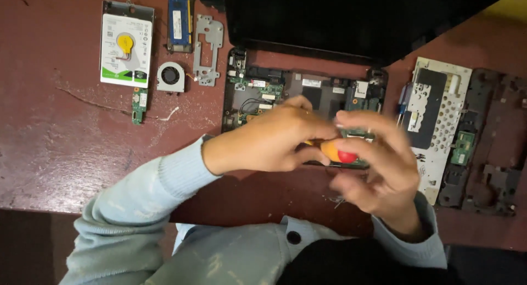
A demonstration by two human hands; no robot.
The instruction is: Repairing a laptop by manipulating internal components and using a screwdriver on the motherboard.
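The left hand [269, 139] is curling its fingers around the orange handle of a small screwdriver with a red end cap [336, 152], holding it tight over the opened black laptop base with its green circuit board showing [274, 93]. The right hand [379, 164] is sitting just beside the red cap, with its fingers spread and partly blurred, and its fingertips are touching the end of the handle; it is hard to tell how firmly it is gripping. The tip of the screwdriver is hiding behind the hands, so I cannot tell what it is touching. Both arms are wearing pale blue knitted sleeves [164, 180]. The laptop is lying on a dark red wooden table [55, 153], and its black screen lid [351, 16] is leaning back at the top. To the left, well apart from the hands, a silver hard drive with a white and green label [126, 43] is lying with a round yellow coin battery [125, 43] on top of it. Near it are lying a blue memory stick [180, 21], a grey metal bracket [208, 49], a small round black fan in a grey frame [171, 76] and a little green circuit strip [139, 105]. To the right, a white metal plate full of small holes [444, 115] is lying beside a black plastic laptop cover [494, 147].
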